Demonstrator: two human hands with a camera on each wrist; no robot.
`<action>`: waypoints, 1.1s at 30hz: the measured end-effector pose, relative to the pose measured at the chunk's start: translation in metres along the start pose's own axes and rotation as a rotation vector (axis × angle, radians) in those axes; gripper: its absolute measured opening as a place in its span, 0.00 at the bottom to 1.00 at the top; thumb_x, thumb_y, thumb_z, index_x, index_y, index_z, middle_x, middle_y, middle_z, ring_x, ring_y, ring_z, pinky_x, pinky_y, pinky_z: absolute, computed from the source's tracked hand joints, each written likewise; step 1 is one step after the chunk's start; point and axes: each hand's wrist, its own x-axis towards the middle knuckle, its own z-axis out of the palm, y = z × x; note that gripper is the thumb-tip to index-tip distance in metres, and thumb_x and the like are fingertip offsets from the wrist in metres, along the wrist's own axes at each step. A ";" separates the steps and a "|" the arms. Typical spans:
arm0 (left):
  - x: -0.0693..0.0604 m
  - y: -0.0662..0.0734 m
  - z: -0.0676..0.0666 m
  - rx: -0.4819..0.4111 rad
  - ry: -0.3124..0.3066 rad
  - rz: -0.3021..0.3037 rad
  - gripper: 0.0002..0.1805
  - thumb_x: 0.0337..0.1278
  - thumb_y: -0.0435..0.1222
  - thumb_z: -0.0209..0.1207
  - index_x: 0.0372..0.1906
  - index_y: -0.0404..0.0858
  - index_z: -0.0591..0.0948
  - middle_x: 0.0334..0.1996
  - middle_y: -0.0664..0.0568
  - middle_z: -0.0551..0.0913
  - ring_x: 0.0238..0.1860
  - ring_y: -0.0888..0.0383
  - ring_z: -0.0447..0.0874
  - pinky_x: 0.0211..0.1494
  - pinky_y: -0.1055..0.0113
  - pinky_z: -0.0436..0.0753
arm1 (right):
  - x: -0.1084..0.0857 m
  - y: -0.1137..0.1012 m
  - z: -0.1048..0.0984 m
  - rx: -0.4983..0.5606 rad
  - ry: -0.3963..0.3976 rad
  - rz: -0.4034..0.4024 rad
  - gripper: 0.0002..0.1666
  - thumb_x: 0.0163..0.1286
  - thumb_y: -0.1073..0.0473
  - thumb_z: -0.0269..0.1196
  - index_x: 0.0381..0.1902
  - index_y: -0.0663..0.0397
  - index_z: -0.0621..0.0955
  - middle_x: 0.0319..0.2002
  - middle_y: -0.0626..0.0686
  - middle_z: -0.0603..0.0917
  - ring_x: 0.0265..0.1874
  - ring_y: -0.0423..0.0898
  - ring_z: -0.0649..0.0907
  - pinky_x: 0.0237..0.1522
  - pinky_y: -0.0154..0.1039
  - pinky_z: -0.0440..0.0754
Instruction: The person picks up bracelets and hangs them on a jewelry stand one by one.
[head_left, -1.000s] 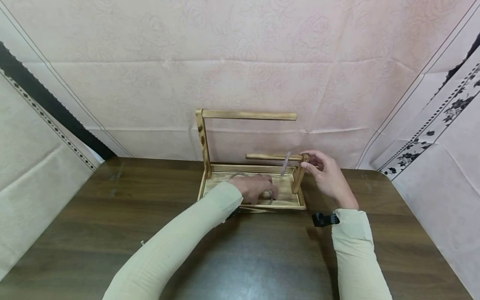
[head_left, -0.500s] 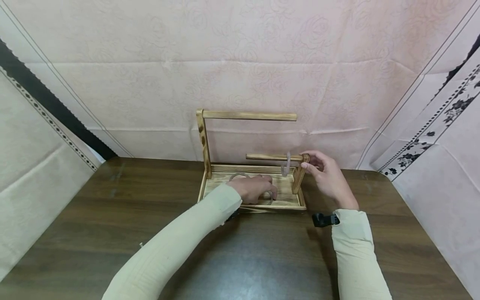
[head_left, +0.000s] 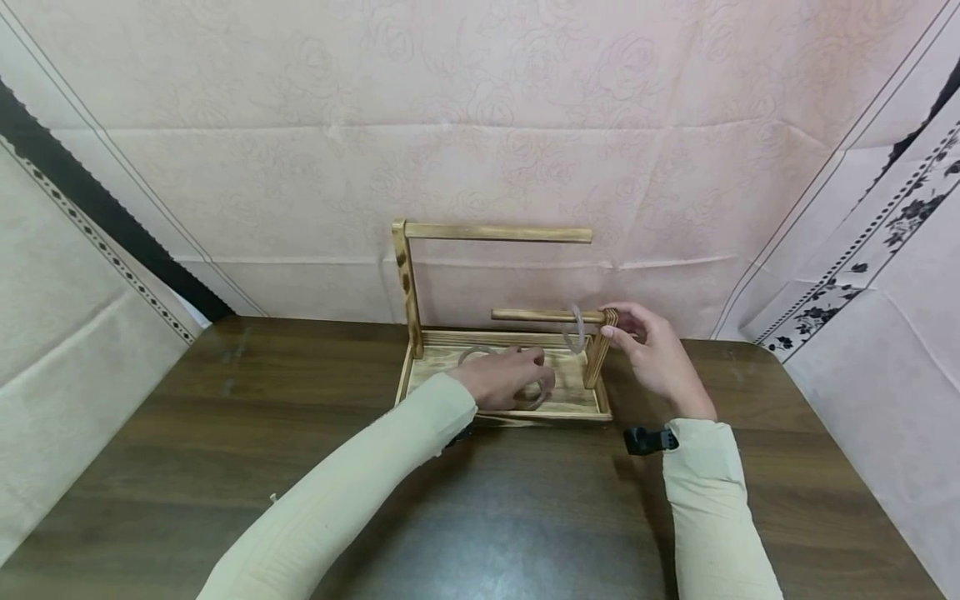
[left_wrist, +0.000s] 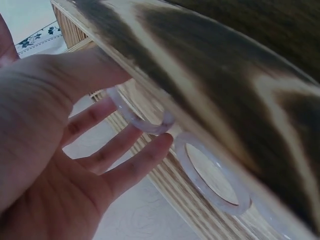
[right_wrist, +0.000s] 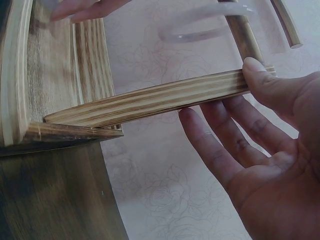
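The pale ring (left_wrist: 131, 118) is held, tilted, between the thumb and fingers of the left hand (head_left: 504, 377), inside the wooden tray (head_left: 555, 414) toward its near side; the tip of the thumb is hidden by the tray's rim. The left arm is stretched diagonally from the lower left, its left sleeve (head_left: 360, 483) ending just short of the hand, with the back of the hand turned up and the fingers directed to the right and down. In the left wrist view the fingers are seen slightly apart and gently bent, and a second ring (left_wrist: 188, 171) is seen in the tray just beside them. The top of the right post (right_wrist: 165, 97) is gripped by the right hand (head_left: 652, 354), the thumb being placed on one side and the fingers on the other. The right forearm, covered by the right sleeve (head_left: 708, 492), is raised from the lower right, and the hand is angled leftward to the post. A hanging ring (head_left: 581, 327) is threaded on the lower bar (head_left: 532, 315), near the right hand. The upper bar (head_left: 498, 232) is carried by the left post (head_left: 407, 283). The tray is set on the dark tabletop (head_left: 187, 433).
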 end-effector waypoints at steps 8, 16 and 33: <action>0.000 -0.003 0.004 0.017 0.048 0.001 0.28 0.62 0.36 0.68 0.65 0.56 0.76 0.66 0.51 0.72 0.65 0.39 0.77 0.58 0.48 0.86 | 0.001 0.000 -0.001 0.003 -0.006 0.001 0.20 0.77 0.58 0.60 0.64 0.56 0.78 0.53 0.62 0.86 0.51 0.52 0.83 0.46 0.23 0.79; -0.003 -0.006 0.004 -0.047 0.091 -0.015 0.30 0.60 0.38 0.69 0.66 0.56 0.75 0.67 0.53 0.71 0.65 0.45 0.74 0.56 0.46 0.87 | 0.000 0.001 0.000 -0.008 -0.001 0.000 0.20 0.77 0.57 0.60 0.64 0.55 0.78 0.52 0.61 0.86 0.51 0.53 0.84 0.45 0.25 0.79; -0.008 -0.012 0.002 -0.132 0.217 0.009 0.32 0.55 0.40 0.72 0.65 0.55 0.76 0.67 0.55 0.71 0.70 0.46 0.71 0.81 0.44 0.63 | 0.000 0.000 -0.001 0.004 -0.004 -0.003 0.21 0.77 0.57 0.60 0.64 0.55 0.78 0.53 0.62 0.86 0.49 0.54 0.85 0.45 0.29 0.82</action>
